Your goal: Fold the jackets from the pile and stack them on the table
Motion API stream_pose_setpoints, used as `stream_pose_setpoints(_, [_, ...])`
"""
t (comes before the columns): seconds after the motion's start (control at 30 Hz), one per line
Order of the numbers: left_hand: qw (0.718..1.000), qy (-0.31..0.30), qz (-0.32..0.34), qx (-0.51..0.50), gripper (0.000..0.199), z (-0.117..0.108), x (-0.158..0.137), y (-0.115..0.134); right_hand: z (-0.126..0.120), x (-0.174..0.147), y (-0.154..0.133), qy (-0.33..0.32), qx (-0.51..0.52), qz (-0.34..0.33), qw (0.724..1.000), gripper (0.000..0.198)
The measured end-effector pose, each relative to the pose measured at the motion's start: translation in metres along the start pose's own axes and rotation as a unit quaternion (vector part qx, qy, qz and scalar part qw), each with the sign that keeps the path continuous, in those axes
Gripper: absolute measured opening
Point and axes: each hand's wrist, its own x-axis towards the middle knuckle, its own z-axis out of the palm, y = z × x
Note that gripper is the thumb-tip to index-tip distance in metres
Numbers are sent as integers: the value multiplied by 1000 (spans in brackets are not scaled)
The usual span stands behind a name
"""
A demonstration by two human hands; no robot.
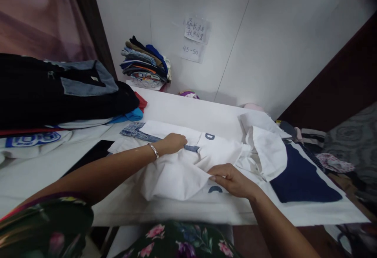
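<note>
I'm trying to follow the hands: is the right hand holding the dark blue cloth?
No, the right hand pinches the white garment, while the dark blue cloth lies farther right.

White counter [188, 110] before us. Directly on it we see: pile of garments [59, 101] at left, black flat piece [96, 153] nearby, rumpled white garment [176, 173] mid-counter, navy folded cloth [300, 175] towards right end.

The garment [176, 175] before you was white with dark letters [210, 136], the denim strip [134, 129] blue, the surface [176, 108] white. Your clothing [169, 240] was dark green with pink and purple flowers [155, 231], your bracelet [154, 151] silver. The folded cloth [303, 179] on your right was plain navy.
</note>
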Motion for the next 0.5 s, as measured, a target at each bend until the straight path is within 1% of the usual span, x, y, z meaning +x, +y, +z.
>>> stream_pose_setpoints(0.13, [999,27,-27,-10,28,-6,-3,-2,-1,-6,4,6,9,5,1000,37])
stream_pose_setpoints(0.2, [997,54,-43,-39,28,-8,-9,1,-2,-6,5,6,9,8,1000,38])
stream_pose_setpoints(0.23, [996,56,-46,-61,28,-7,-12,2,-2,-5,5,4,8,10,1000,38])
stream_pose_setpoints(0.27, [994,49,-44,-83,26,-6,-15,4,-2,-4,4,2,6,10,1000,39])
stream_pose_setpoints(0.33, [992,12,-32,-118,22,-1,-20,7,-2,0,3,-1,1,7,1000,40])
stream_pose_setpoints(0.4, [991,-19,-24,-129,22,1,-25,9,-2,3,1,-5,-6,4,1000,39])
stream_pose_setpoints(0.5, [983,-21,-2,-181,31,-4,-37,13,-1,5,-1,-3,-9,-3,1000,37])
